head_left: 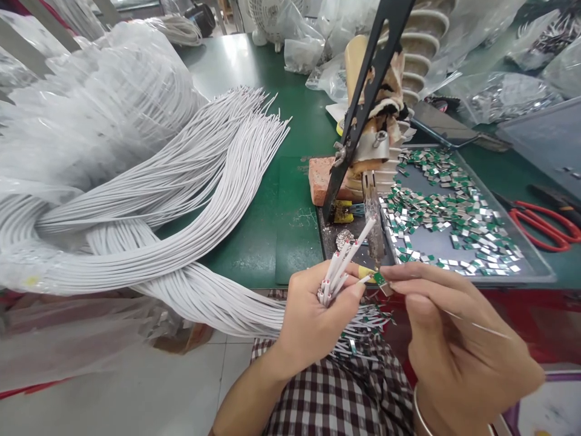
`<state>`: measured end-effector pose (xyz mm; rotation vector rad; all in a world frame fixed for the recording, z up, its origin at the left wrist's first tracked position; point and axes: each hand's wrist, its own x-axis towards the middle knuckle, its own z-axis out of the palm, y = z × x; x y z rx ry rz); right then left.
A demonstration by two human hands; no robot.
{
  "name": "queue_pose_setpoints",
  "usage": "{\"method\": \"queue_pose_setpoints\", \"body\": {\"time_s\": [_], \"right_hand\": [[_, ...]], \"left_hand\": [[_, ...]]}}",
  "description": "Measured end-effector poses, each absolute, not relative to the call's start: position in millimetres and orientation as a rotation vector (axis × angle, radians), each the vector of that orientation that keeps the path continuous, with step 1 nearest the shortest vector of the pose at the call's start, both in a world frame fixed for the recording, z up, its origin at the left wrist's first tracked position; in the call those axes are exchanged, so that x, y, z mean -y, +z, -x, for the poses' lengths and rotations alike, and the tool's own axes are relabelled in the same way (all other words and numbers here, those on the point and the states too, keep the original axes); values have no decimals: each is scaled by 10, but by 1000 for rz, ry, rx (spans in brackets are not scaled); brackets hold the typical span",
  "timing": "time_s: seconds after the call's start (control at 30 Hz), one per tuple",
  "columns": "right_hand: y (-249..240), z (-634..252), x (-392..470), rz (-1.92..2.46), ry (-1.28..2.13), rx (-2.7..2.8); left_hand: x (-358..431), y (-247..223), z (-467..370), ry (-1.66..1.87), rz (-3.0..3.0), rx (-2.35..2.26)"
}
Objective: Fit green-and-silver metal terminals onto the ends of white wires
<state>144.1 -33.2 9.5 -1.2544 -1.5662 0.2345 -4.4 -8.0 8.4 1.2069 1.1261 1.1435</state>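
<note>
My left hand (313, 309) is closed round a bunch of white cables (334, 272), their cut ends pointing up; one cable end reaches right toward a small green circuit board (380, 280). That board is between the fingertips of my right hand (454, 327), which also has a thin wire running across its fingers. Just above the board, the tip of an upright soldering iron (373, 230) comes down, touching or nearly so. A yellow covering wraps a left fingertip. More cables with green boards on their ends hang over the checkered cloth (318, 399) on the lap.
Large bundles of white cable (218, 224) cover the table's left side. A black metal bracket (363, 109), a brick (320, 179) and a ribbed hose (420, 48) stand around the iron. Rightward are a tray of small boards (540, 269) and red-handled scissors (544, 227).
</note>
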Motion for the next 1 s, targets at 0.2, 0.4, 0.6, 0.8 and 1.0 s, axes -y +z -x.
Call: {"method": "queue_pose_setpoints", "body": {"time_s": [0.2,0.4,0.6,0.8,1.0], "right_hand": [[18,-1518,324,1454,199,1507],[-103,-1608,-74,1493,-221,1748],[-58,-1607,-145,1463,-240,2033],[-88,-1505,-120,1628,267,1727],[-35,-1485,-27,1474,816,1509]], "left_hand": [[67,53,44,1133,-1198,-1171],[173,19,99,1171,-1091,-1110],[271,14,171,1231,-1046,-1018],[303,15,179,1257,-1045,-985],[341,123,228,1275,-1038,-955]]}}
